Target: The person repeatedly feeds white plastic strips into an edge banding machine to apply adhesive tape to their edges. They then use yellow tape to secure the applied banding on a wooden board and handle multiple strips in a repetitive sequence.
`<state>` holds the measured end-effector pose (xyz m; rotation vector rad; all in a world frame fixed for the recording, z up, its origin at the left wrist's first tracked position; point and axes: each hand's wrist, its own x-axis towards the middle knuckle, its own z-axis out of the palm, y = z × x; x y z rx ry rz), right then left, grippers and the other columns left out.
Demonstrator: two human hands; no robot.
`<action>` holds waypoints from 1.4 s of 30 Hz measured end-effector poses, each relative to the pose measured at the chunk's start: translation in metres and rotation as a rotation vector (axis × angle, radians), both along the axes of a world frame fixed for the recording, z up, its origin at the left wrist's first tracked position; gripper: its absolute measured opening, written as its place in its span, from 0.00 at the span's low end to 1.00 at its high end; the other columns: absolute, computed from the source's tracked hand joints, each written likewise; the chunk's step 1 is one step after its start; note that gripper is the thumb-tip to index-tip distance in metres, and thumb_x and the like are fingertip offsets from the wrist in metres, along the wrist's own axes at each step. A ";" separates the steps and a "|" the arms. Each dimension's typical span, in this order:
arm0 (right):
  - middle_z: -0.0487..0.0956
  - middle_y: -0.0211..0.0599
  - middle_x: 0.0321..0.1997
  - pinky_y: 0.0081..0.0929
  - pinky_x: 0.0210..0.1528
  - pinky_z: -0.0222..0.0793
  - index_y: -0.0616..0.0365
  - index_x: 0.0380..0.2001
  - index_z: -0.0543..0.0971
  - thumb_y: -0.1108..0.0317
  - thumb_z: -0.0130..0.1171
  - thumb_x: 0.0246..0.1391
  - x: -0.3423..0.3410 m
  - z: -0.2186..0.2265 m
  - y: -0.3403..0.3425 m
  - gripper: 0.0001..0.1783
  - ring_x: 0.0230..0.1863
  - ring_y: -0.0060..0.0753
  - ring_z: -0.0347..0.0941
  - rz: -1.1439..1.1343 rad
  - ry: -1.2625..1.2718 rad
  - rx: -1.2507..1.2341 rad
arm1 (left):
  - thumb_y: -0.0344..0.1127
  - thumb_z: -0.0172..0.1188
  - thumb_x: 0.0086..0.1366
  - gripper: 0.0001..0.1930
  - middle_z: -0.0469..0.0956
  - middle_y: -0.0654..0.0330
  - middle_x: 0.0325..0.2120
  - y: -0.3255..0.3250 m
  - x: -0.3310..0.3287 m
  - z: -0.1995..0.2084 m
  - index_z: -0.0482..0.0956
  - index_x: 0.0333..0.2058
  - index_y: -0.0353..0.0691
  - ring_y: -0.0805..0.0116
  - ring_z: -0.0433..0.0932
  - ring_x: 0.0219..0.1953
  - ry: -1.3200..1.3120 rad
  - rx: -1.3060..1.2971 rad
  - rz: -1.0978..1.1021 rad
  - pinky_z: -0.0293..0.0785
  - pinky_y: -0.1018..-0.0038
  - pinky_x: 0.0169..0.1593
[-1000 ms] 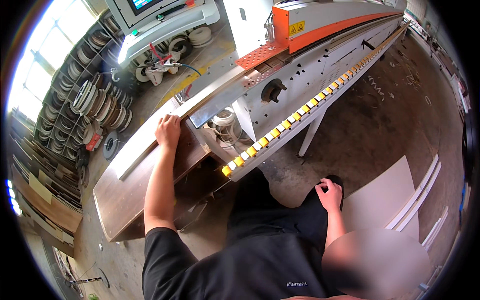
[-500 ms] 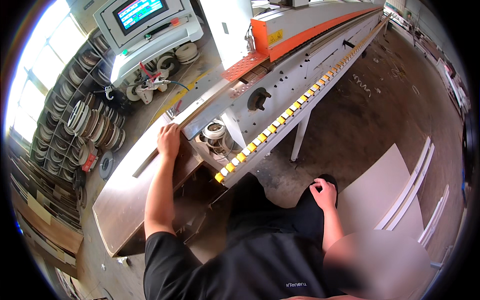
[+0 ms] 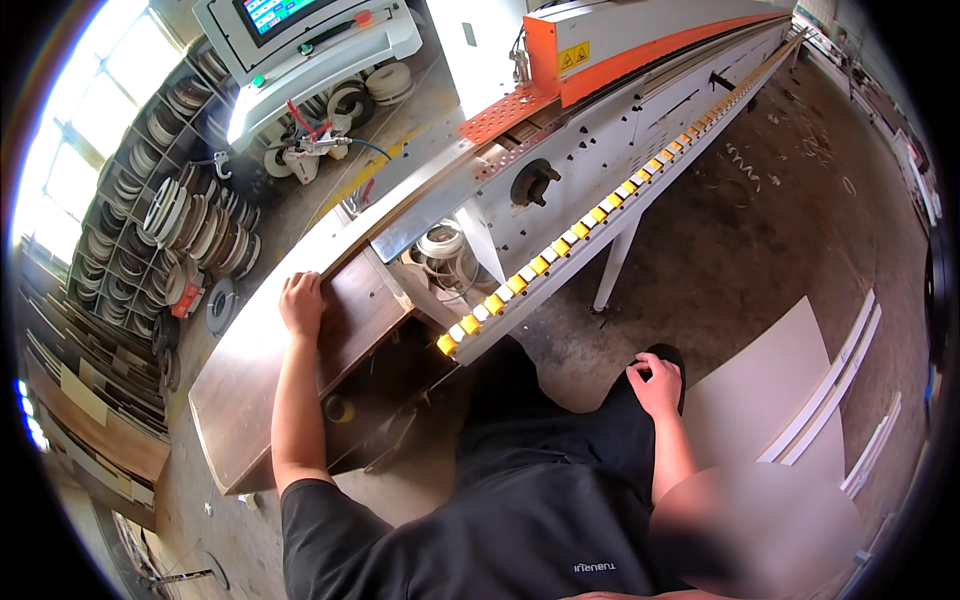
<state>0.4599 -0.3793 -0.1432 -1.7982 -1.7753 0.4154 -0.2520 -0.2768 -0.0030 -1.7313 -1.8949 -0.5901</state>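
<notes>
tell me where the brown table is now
In the head view, the brown table is left of centre, under the left hand, beside the near end of the roller rail.

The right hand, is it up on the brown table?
No, the right hand rests on a leg of the black trousers, apart from the brown table.

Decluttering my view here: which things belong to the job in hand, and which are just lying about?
Seemingly in the job:
- pale strip, near end by the left hand
- orange-trimmed machine it leads onto
- brown table beneath that hand

Seemingly lying about:
- coiled rolls at left
- beige panel
- white strips
</notes>
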 end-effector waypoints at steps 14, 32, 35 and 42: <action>0.92 0.32 0.48 0.43 0.62 0.78 0.53 0.52 0.86 0.62 0.75 0.60 0.023 0.000 -0.008 0.18 0.53 0.41 0.86 -0.129 0.330 -0.009 | 0.37 0.67 0.69 0.06 0.88 0.61 0.37 0.103 0.087 0.005 0.92 0.36 0.47 0.54 0.85 0.46 -0.013 -0.010 -0.070 0.82 0.59 0.51; 0.59 0.36 0.89 0.55 0.85 0.51 0.62 0.71 0.78 0.34 0.64 0.64 0.160 -0.083 -0.348 0.47 0.87 0.47 0.53 -1.280 -0.354 -0.555 | 0.39 0.57 0.78 0.14 0.85 0.53 0.55 0.218 0.175 -0.022 0.86 0.54 0.42 0.47 0.81 0.61 -0.031 -0.128 -0.355 0.77 0.54 0.63; 0.68 0.35 0.82 0.52 0.84 0.52 0.62 0.67 0.81 0.37 0.70 0.59 0.142 -0.055 -0.317 0.45 0.82 0.46 0.60 -1.253 -0.278 -0.586 | 0.41 0.58 0.78 0.14 0.85 0.54 0.56 0.207 0.161 -0.016 0.86 0.54 0.43 0.47 0.81 0.61 -0.010 -0.147 -0.320 0.77 0.53 0.64; 0.78 0.43 0.67 0.47 0.71 0.72 0.65 0.56 0.83 0.49 0.79 0.49 0.139 -0.089 -0.319 0.38 0.67 0.54 0.75 -1.372 0.045 -0.164 | 0.40 0.57 0.78 0.14 0.86 0.54 0.58 0.200 0.169 -0.021 0.86 0.52 0.42 0.47 0.77 0.70 0.009 -0.219 -0.325 0.73 0.53 0.71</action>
